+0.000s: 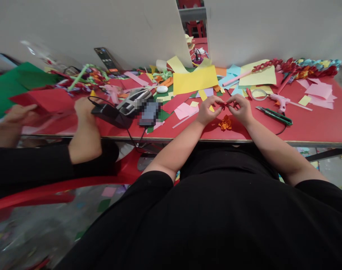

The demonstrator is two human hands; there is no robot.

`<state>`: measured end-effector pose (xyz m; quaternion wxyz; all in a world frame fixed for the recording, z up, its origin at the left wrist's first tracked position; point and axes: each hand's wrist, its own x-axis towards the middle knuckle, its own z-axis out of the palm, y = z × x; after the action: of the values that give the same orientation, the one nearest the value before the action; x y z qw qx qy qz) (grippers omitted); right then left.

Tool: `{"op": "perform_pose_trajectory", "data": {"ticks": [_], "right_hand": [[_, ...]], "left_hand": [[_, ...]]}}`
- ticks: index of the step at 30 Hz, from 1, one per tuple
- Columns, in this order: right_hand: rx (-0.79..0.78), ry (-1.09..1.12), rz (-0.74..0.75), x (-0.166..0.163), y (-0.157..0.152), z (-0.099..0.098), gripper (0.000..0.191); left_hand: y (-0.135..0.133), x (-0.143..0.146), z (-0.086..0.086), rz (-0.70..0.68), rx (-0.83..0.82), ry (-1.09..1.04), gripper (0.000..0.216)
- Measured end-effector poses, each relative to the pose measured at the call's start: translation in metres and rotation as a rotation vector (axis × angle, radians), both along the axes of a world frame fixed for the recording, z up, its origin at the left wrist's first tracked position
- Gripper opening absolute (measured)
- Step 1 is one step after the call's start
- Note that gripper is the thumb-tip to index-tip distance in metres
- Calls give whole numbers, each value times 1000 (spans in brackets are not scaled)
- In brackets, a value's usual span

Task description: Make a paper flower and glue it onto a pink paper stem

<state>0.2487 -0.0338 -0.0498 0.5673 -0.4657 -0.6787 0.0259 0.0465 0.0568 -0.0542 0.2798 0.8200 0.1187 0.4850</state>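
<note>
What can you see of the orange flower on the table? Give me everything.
The orange flower is a cluster of folded, petal-like pieces that look like paper, bright orange with darker shading in the folds. It lies on the red tabletop, close to the front edge, nearer the body than the left hand and right hand. Neither hand touches it. Its underside is hidden, and its centre is too small to make out.

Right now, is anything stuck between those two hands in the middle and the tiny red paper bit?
Nothing visible: the left hand and right hand both have fingertips at the small red paper piece. The orange paper flower is nearer the body, not between.
</note>
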Motion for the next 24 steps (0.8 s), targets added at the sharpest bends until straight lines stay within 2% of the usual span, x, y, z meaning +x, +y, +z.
{"op": "perform_pose_trajectory", "data": {"ticks": [6, 10, 16, 20, 24], "right_hand": [[-31, 49, 29, -1, 0, 1, 7], [-47, 80, 38, 0, 3, -3, 9], [-37, 120, 37, -2, 3, -6, 13], [-10, 28, 62, -4, -2, -1, 16], [-23, -59, 108, -3, -4, 1, 38]], "left_hand": [[5, 0, -6, -40, -160, 61, 17], [9, 1, -10, -40, -203, 81, 19], [6, 1, -8, -31, -175, 64, 18], [4, 1, -7, 9, -111, 45, 18], [3, 1, -8, 23, -93, 46, 22]]}}
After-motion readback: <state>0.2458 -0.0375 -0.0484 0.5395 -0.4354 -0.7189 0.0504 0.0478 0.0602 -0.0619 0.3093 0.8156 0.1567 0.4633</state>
